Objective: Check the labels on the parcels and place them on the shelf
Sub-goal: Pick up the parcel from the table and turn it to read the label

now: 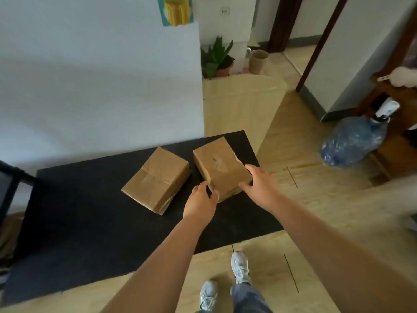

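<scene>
Two brown cardboard parcels lie on a black table (90,211). The right parcel (220,164) has a torn edge and sits near the table's right edge. My left hand (202,199) grips its near left corner. My right hand (259,184) holds its near right side, fingers wrapped over the edge. The left parcel (155,181) lies flat beside it, taped across the top, untouched. No label shows on either top face.
A white wall runs behind the table. A light wooden cabinet (239,109) stands at the back right, with a potted plant (217,59) and a beige pot (258,62) beyond it. A blue water jug (354,141) lies on the wood floor at right. A dark chair (9,184) is at left.
</scene>
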A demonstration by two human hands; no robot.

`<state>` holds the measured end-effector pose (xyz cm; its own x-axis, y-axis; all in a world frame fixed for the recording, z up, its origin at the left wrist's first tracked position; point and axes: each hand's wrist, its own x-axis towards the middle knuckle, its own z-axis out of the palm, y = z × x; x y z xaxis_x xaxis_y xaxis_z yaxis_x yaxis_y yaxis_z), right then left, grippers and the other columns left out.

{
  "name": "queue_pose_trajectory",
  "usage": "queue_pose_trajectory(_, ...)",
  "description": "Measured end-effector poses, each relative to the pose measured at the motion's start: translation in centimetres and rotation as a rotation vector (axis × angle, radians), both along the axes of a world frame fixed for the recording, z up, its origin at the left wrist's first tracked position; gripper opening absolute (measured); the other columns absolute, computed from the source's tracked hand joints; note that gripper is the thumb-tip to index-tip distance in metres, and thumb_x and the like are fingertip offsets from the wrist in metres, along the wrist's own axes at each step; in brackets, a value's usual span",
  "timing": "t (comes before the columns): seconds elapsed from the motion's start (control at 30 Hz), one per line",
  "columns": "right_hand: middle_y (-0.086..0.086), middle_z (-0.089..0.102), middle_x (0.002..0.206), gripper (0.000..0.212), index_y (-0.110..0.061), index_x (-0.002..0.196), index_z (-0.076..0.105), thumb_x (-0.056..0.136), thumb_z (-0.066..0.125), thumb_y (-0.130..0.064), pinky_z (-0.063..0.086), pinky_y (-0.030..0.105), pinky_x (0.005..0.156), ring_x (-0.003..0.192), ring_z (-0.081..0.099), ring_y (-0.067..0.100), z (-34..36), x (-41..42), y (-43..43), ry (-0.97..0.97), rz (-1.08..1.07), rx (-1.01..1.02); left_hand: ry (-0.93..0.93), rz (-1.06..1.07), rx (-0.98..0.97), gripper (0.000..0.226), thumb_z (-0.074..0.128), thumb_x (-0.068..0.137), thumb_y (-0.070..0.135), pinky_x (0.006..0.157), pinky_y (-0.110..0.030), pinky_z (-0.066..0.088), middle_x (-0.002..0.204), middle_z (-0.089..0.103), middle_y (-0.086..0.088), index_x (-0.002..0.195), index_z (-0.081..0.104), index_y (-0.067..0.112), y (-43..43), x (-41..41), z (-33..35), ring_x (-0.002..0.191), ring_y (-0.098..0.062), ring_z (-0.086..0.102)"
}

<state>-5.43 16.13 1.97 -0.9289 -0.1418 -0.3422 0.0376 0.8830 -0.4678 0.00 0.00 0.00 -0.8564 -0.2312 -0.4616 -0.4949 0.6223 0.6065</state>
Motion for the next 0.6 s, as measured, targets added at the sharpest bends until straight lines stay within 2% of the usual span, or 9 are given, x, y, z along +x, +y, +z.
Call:
queue_pose_trajectory(0.1,0.009,0.044,0.155,0.071,-0.019,0.158,0.026,0.098,0.06,-0.035,0.044,0.044,0.109,0.139,0.047,0.03,-1.0,-2.1,-0.4,-0.076,-0.01,-0.039,-0.082,0.107,0.038,0.069,0.051,0.102,0.042,0.085,-0.027,0.046,0.162,0.035,-0.007,0.16,0.023,0.019,0.3,-1.4,-1.0,0.13,-0.023,0.056)
queue_pose_trajectory(0.2,0.01,0.043,0.155,0.076,-0.021,0.16,0.019,0.098,0.059,-0.036,0.046,0.043,0.105,0.136,0.05,0.03,-2.1,-3.6,-0.4,-0.182,-0.004,-0.075,-0.113,0.167,0.073,0.07,0.055,0.098,0.046,0.082,-0.028,0.049,0.154,0.046,-0.006,0.158,0.029,0.02,0.9,-2.4,-1.9,0.125,-0.023,0.06)
queue_pose_trajectory(0.3,0.011,0.043,0.156,0.079,-0.021,0.161,0.016,0.097,0.059,-0.039,0.047,0.043,0.103,0.136,0.051,0.03,-3.5,-5.2,0.0,-0.231,0.009,-0.104,-0.113,0.243,0.121,0.066,0.055,0.097,0.049,0.086,-0.029,0.049,0.146,0.056,-0.004,0.154,0.035,0.021,2.0,-3.4,-2.8,0.124,-0.021,0.061)
queue_pose_trajectory(0.43,0.011,0.042,0.155,0.08,-0.024,0.161,0.015,0.097,0.061,-0.039,0.048,0.043,0.101,0.135,0.051,0.031,-4.1,-6.2,0.1,-0.233,-0.02,-0.165,-0.079,0.382,0.252,0.065,0.051,0.1,0.046,0.092,-0.029,0.045,0.148,0.054,-0.003,0.157,0.031,0.022,2.7,-4.4,-3.1,0.13,-0.021,0.056)
queue_pose_trajectory(0.53,0.009,0.044,0.155,0.079,-0.023,0.16,0.017,0.096,0.062,-0.038,0.044,0.044,0.107,0.137,0.049,0.03,-4.2,-6.8,0.1,-0.261,-0.076,-0.239,-0.006,0.524,0.335,0.055,0.043,0.105,0.042,0.105,-0.035,0.043,0.15,0.052,-0.002,0.156,0.035,0.022,2.4,-5.3,-2.7,0.134,-0.021,0.052)
queue_pose_trajectory(0.6,0.007,0.046,0.155,0.079,-0.023,0.16,0.019,0.096,0.062,-0.04,0.044,0.045,0.11,0.138,0.049,0.029,-4.2,-7.2,0.1,-0.3,-0.11,-0.288,0.049,0.561,0.335,0.046,0.039,0.107,0.033,0.106,-0.034,0.041,0.146,0.054,-0.002,0.152,0.043,0.021,1.8,-5.9,-2.3,0.133,-0.019,0.051)
